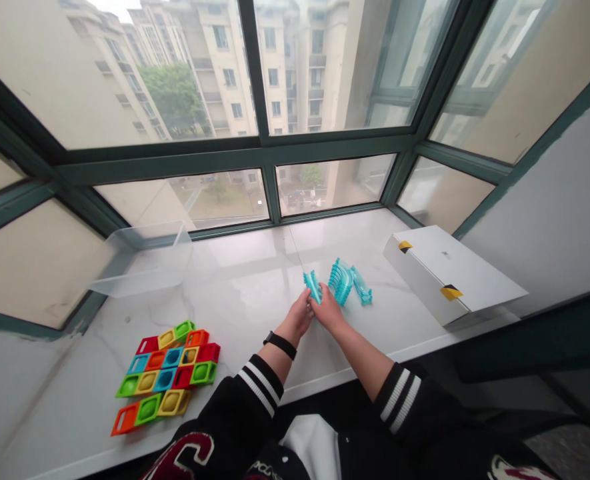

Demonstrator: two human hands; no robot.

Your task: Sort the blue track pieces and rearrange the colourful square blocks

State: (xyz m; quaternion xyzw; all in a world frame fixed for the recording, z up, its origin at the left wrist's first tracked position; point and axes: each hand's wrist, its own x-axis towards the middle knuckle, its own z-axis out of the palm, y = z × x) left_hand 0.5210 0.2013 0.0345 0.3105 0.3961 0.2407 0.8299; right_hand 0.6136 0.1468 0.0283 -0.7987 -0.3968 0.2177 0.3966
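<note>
A small turquoise plastic piece [313,285] with knobbed edges is held between both hands over the white sill. My left hand [302,311], with a black band on its wrist, grips the lower end, its fingers closed. Against it from the right, my right hand [326,308] also closes on this piece; part of the piece is hidden by the fingers. Just beyond my right hand lies a curved, ribbed turquoise piece [341,281]. A slimmer turquoise piece [361,286] rests beside that one, to its right.
Colourful square plastic blocks [173,358] lie in rows at the left front. Behind them stands a clear plastic bin [145,263]. A white box [449,270] with yellow-and-black tabs sits at the right. Dark-framed windows [272,150] close off the sill's back.
</note>
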